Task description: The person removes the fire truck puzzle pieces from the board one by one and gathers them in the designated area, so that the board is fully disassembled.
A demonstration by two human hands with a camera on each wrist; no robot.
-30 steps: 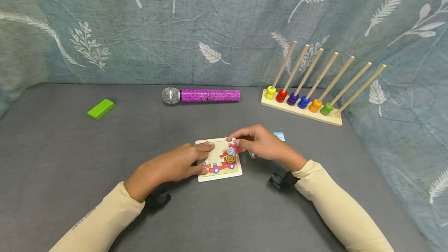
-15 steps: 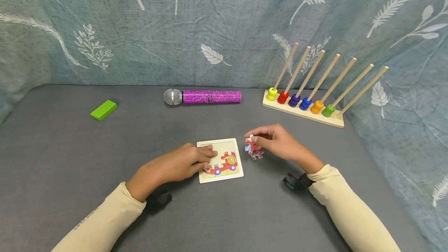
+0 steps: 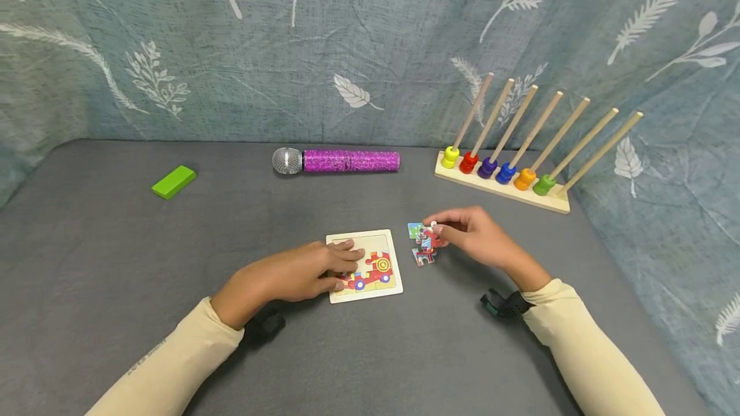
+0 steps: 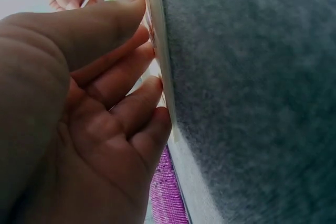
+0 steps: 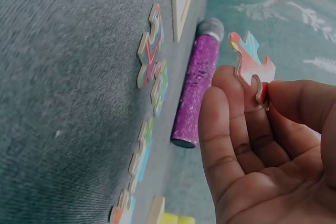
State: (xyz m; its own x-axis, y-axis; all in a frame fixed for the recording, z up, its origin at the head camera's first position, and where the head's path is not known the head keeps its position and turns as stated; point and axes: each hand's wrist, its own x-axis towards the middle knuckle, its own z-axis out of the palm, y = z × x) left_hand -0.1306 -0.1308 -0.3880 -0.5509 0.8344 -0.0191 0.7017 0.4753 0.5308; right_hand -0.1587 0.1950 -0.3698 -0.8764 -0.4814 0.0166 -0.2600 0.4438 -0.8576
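on the table (image 3: 231, 210), fingers (image 3: 345, 255) partly hide the puzzle board (image 3: 372, 244).

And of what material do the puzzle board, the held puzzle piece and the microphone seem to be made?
Puzzle board: probably thin plywood, smooth, judging by its pale, plain rim.
Held puzzle piece: likely printed wood, though thick card is possible; its cut edge shows tan.
Microphone: head probably metal, silver and mesh-like; handle sparkly purple, perhaps glitter or rhinestones.

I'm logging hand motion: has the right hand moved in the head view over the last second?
Yes, rightward: in the head view, the right hand is now farther right of the microphone.
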